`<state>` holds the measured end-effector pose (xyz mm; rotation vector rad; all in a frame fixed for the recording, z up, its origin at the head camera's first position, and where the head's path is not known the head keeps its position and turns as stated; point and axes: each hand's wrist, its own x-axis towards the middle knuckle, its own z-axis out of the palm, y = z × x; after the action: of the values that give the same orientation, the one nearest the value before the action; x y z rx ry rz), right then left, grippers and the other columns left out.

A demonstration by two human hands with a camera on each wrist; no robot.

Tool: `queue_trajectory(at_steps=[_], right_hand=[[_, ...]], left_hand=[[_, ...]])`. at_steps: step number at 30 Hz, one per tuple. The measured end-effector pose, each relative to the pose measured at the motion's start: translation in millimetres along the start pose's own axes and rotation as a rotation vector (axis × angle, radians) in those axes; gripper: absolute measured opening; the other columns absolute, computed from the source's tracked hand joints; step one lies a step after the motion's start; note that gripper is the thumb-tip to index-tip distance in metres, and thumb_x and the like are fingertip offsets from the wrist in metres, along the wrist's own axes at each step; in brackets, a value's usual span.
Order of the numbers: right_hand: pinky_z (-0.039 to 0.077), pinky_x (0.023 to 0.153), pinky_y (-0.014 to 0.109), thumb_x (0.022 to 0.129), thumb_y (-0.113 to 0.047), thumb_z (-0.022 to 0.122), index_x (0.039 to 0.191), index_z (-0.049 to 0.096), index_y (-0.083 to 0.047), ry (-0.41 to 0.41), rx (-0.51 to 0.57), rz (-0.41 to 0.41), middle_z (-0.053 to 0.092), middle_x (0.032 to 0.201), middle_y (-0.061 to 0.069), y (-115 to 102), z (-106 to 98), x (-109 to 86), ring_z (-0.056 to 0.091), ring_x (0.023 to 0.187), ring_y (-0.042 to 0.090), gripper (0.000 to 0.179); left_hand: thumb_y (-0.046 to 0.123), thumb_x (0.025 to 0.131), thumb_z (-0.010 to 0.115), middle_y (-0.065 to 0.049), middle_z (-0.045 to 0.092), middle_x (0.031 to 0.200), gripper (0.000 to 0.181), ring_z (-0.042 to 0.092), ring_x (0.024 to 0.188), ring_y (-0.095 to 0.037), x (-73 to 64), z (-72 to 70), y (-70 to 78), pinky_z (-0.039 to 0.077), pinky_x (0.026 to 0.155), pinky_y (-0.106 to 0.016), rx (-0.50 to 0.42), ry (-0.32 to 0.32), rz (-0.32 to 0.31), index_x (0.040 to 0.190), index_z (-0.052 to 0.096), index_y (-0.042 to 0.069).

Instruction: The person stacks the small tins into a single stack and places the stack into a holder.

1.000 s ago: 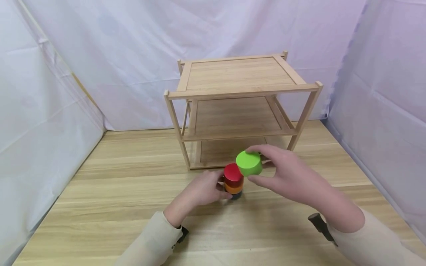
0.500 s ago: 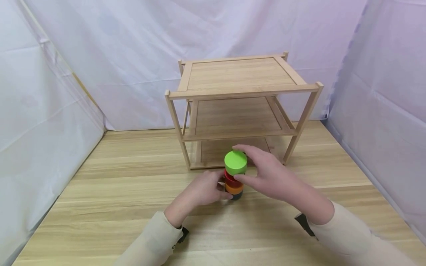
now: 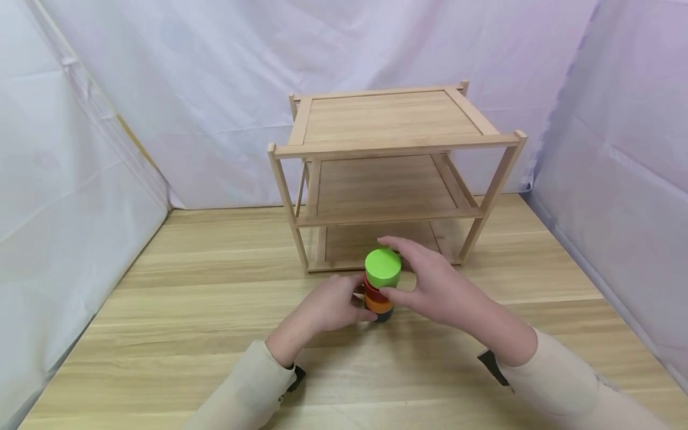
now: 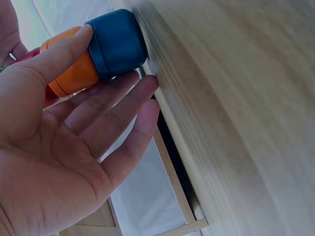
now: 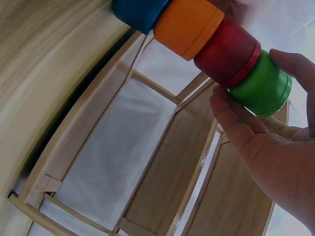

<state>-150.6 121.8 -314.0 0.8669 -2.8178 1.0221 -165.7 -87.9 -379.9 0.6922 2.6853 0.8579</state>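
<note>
Small round jars stand in an upright stack on the table, in front of a wooden rack. At the bottom is a dark blue jar [image 4: 118, 44], with an orange jar [image 4: 74, 66] above it. Higher up come a red jar [image 5: 227, 53] and, on top, a green jar [image 3: 383, 267]. My left hand [image 3: 335, 304] holds the lower stack from the left, its thumb near the seam between orange and blue. From the right, my right hand [image 3: 438, 280] pinches the green jar between thumb and fingers. In the right wrist view the green jar meets the red one.
The three-tier wooden rack [image 3: 395, 119] rises just behind the stack, its lowest shelf close to the jars. White cloth [image 3: 215, 89] hangs behind and at both sides. The wood-grain table [image 3: 204, 286] extends to the left and right of the hands.
My right hand has moved left with the green jar, from beside the red jar to over it, then slightly down onto it. The left hand has stayed at the stack.
</note>
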Motion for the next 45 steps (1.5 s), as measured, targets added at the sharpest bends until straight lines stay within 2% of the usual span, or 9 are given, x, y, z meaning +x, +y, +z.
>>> queue_trajectory(at_steps=[15, 23, 27, 30, 33, 37, 39, 45], right_hand=[[0.055, 0.095, 0.038, 0.081, -0.027, 0.081, 0.148, 0.036, -0.02, -0.024, 0.039, 0.035, 0.054, 0.139, -0.003, 5, 2, 1.3, 0.061, 0.118, 0.015, 0.081], [0.053, 0.096, 0.046, 0.077, -0.036, 0.084, 0.158, 0.009, -0.023, -0.06, 0.015, 0.108, 0.056, 0.14, 0.007, 12, 3, -2.3, 0.06, 0.123, 0.024, 0.111], [0.054, 0.096, 0.047, 0.076, -0.042, 0.083, 0.158, 0.006, -0.021, -0.083, 0.026, 0.124, 0.058, 0.137, 0.01, 22, 7, -3.0, 0.062, 0.12, 0.027, 0.115], [0.053, 0.096, 0.048, 0.076, -0.047, 0.082, 0.158, 0.007, -0.019, -0.126, 0.051, 0.144, 0.057, 0.139, 0.012, 30, 11, -4.3, 0.063, 0.118, 0.03, 0.115], [0.051, 0.098, 0.05, 0.075, -0.047, 0.082, 0.156, 0.019, -0.019, -0.176, 0.071, 0.16, 0.058, 0.139, 0.008, 37, 18, -6.0, 0.063, 0.118, 0.03, 0.107], [0.049, 0.1, 0.051, 0.074, -0.045, 0.084, 0.146, 0.035, -0.02, -0.226, 0.035, 0.182, 0.066, 0.125, 0.001, 44, 26, -7.8, 0.063, 0.118, 0.025, 0.091], [0.049, 0.099, 0.051, 0.073, -0.043, 0.084, 0.142, 0.041, -0.018, -0.239, 0.006, 0.189, 0.069, 0.12, 0.002, 46, 30, -8.4, 0.064, 0.116, 0.025, 0.085], [0.054, 0.093, 0.045, 0.072, -0.035, 0.086, 0.13, 0.053, -0.016, -0.263, -0.021, 0.167, 0.07, 0.116, 0.003, 47, 36, -8.7, 0.066, 0.108, 0.022, 0.069]], left_hand=[[0.032, 0.078, 0.083, 0.007, 0.071, 0.114, 0.048, 0.068, 0.105, -0.012, 0.3, -0.5, -1.0, 0.055, 0.087, -0.027, -0.009, 0.004, 0.0, 0.121, 0.061, 0.025], [0.033, 0.078, 0.083, 0.005, 0.071, 0.116, 0.05, 0.068, 0.106, -0.014, -0.4, 0.0, -0.7, 0.055, 0.088, -0.029, -0.006, 0.001, -0.018, 0.122, 0.062, 0.023], [0.033, 0.078, 0.083, 0.005, 0.071, 0.115, 0.051, 0.068, 0.106, -0.014, -0.3, 0.2, -0.3, 0.055, 0.089, -0.029, 0.001, 0.005, -0.018, 0.123, 0.062, 0.021], [0.033, 0.077, 0.084, 0.005, 0.071, 0.115, 0.052, 0.068, 0.105, -0.013, -0.2, 0.1, 0.1, 0.055, 0.089, -0.03, 0.006, 0.004, -0.02, 0.123, 0.062, 0.022], [0.034, 0.077, 0.084, 0.005, 0.072, 0.114, 0.052, 0.069, 0.105, -0.013, 0.0, 0.0, 0.0, 0.055, 0.089, -0.029, 0.009, 0.004, -0.019, 0.122, 0.063, 0.021], [0.034, 0.076, 0.084, 0.005, 0.072, 0.115, 0.052, 0.068, 0.105, -0.012, 0.1, -0.6, 0.3, 0.054, 0.09, -0.029, 0.016, 0.004, -0.019, 0.122, 0.063, 0.021], [0.035, 0.076, 0.084, 0.004, 0.072, 0.115, 0.053, 0.068, 0.105, -0.012, 0.2, -0.9, 0.4, 0.054, 0.09, -0.029, 0.02, 0.005, -0.017, 0.123, 0.063, 0.021], [0.035, 0.076, 0.084, 0.004, 0.073, 0.114, 0.053, 0.069, 0.102, -0.012, -0.1, -0.3, 0.1, 0.054, 0.089, -0.027, 0.024, 0.012, -0.008, 0.122, 0.064, 0.02]])
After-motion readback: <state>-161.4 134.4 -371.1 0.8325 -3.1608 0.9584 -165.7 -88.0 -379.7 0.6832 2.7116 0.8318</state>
